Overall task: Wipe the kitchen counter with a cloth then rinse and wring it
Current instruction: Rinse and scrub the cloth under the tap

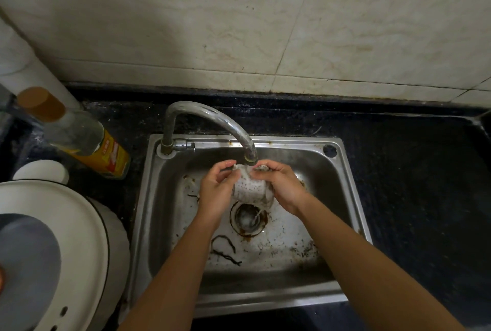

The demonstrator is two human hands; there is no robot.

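Observation:
A wet white cloth (251,189) with small dots hangs bunched under the spout of the curved metal faucet (207,120), over the steel sink (348,179). My left hand (215,192) grips its left side and my right hand (283,186) grips its right side, both pinching the top edge. Water runs from the spout onto the cloth and drips down into the drain (248,219). The dark stone counter (419,171) surrounds the sink.
A bottle with a brown cap and yellow label (79,136) stands left of the sink. A white round appliance with a grey lid (53,251) fills the lower left. Dark debris strands (225,249) lie on the sink floor. A tiled wall (239,25) rises behind.

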